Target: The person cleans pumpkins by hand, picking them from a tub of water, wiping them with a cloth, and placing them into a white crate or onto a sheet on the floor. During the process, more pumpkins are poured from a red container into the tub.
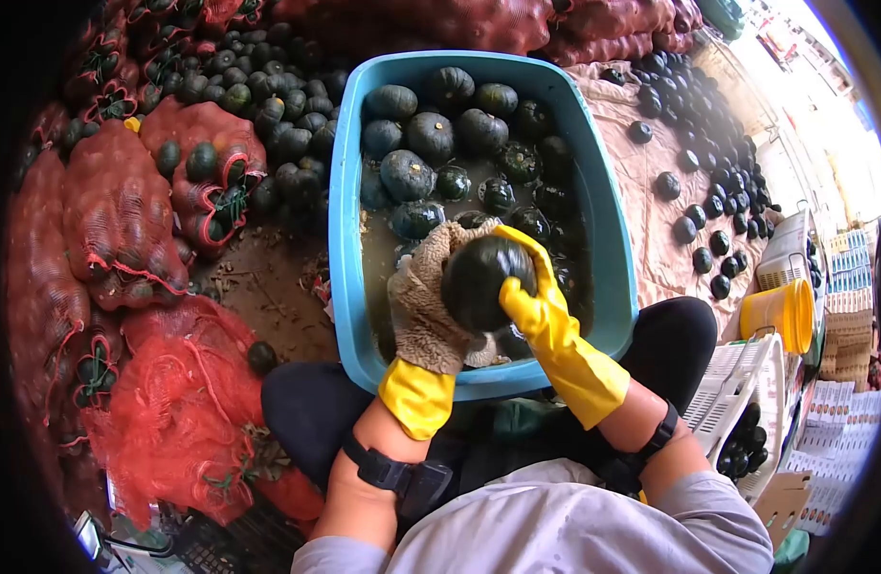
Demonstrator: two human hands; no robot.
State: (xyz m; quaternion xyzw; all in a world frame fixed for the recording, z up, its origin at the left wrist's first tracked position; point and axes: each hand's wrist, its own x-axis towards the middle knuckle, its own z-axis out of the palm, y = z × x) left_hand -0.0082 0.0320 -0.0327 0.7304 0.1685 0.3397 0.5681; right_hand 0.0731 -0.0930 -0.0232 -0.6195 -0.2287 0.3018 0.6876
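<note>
A dark green squash (488, 284) is held between my two hands above a blue tub (341, 220) of murky water with several more squashes in it. My left hand (426, 316) wears a yellow glove and is covered by a brown fluffy cloth (421, 297), which presses against the squash's left side; its fingers are hidden under the cloth. Wrapped round the right side of the squash is my right hand (546, 311), in a yellow rubber glove, its thumb on the front and its fingers over the top.
Red mesh sacks (120, 210) of squashes line the left, beside a pile of loose squashes (287, 105). More squashes lie on a pale sheet (622, 172) at the right. A yellow bucket (780, 316) and a white crate (737, 392) stand at the right.
</note>
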